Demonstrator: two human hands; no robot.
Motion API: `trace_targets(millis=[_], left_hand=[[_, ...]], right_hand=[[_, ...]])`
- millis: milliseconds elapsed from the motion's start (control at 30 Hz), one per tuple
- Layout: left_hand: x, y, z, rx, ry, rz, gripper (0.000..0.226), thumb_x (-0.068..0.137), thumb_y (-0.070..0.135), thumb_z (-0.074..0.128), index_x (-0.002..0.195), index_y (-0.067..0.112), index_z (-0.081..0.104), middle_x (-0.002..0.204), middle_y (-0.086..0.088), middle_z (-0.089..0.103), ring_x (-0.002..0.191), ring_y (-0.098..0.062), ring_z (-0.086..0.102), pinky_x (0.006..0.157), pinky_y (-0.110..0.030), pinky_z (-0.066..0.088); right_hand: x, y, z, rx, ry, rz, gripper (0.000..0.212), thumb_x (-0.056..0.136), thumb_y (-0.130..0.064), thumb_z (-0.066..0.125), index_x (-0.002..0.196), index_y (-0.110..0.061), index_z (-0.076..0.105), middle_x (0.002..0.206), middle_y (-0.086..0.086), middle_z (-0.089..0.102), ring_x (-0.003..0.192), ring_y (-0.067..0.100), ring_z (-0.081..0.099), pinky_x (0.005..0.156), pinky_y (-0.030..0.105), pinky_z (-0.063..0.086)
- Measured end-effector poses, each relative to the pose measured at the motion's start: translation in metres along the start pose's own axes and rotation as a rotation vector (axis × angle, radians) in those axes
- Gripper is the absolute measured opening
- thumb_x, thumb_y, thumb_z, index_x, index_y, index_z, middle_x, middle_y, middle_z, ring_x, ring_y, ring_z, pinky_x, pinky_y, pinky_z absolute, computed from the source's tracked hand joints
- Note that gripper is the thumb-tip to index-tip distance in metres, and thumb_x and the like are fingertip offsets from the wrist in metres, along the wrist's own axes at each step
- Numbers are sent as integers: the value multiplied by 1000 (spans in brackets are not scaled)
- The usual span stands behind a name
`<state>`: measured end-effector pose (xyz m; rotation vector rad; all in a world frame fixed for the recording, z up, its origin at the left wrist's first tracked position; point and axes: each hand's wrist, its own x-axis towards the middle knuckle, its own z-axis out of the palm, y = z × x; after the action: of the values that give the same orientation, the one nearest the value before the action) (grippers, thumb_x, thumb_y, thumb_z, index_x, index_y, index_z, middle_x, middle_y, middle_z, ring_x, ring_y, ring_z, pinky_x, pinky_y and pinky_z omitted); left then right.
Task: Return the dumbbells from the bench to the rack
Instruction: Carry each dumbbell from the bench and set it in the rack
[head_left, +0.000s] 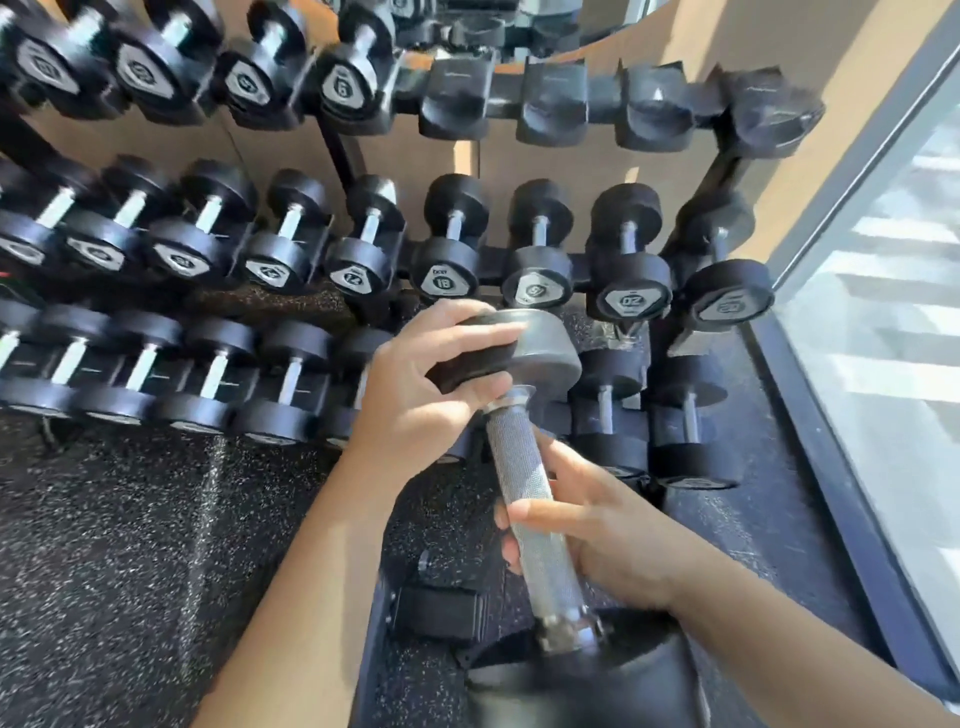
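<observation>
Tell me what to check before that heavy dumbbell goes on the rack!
1. Grip of the left hand on the far head of the dumbbell: ok.
2. Grip of the right hand round the handle: ok.
3. Free top cradles on the rack: ok, several sit empty at the right.
4. Free place in the middle row: not ok, every cradle in view holds a weight.
5. Number on the held dumbbell, to match its place: cannot tell, no label faces the camera.
</observation>
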<state>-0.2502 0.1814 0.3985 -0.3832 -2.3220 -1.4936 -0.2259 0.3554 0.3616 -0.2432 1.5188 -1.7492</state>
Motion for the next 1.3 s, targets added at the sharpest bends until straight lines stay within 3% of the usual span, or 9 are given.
trace_targets(millis=[367,533,633,733,933,1033,1100,1300], left_hand=[[133,4,91,-28,34,84,43,68,6,69,107,22,59,108,8,57,105,-3,53,94,-24,44],[175,-11,102,-28,31,105,44,69,6,69,109,21,58,109,8,57,105,0,52,94,-21,43],[197,-26,105,-55,34,95,43,69,6,69,108,21,60,110,5,58,107,-6,53,94,-24,43],[223,-46,107,-69,12,88,41,69,7,68,104,27,61,110,9,58,108,-5,53,95,-23,42],[289,-107,101,-123,-32,112,41,70,5,68,103,29,62,111,12,57,108,-3,53,92,-17,42],[331,-142,85,-167,-74,94,41,70,5,67,103,30,62,110,17,57,108,-2,52,88,-15,45],[360,-165,71,-174,-86,100,41,70,6,68,104,28,62,110,14,57,109,-2,52,93,-19,43],[440,-218,31,-202,-152,120,41,69,5,68,104,26,61,111,12,57,107,2,52,92,-12,37]], right_hand=[[27,-74,-137,100,-52,-121,63,75,-5,58,124,-41,45,79,15,48,61,20,55,59,28,50],[52,-93,-167,70,-13,-147,61,77,-4,59,123,-42,46,74,9,55,61,20,57,62,31,51],[71,-102,-182,30,29,-143,64,83,2,55,131,-37,38,72,6,58,61,19,58,60,28,51],[93,-111,-196,24,59,-127,65,78,-5,58,131,-37,37,72,6,57,62,19,59,57,30,50],[161,-136,-216,37,139,-184,51,71,-8,60,103,-47,55,71,5,59,59,17,59,56,27,51],[210,-154,-221,4,204,-184,54,74,-7,61,112,-44,50,74,6,59,62,17,60,60,28,51],[242,-168,-220,-13,245,-171,56,81,-3,61,117,-43,46,76,9,57,63,17,60,62,28,53],[326,-210,-214,17,315,-203,53,82,-4,61,109,-49,51,78,8,58,66,17,61,66,26,53]])
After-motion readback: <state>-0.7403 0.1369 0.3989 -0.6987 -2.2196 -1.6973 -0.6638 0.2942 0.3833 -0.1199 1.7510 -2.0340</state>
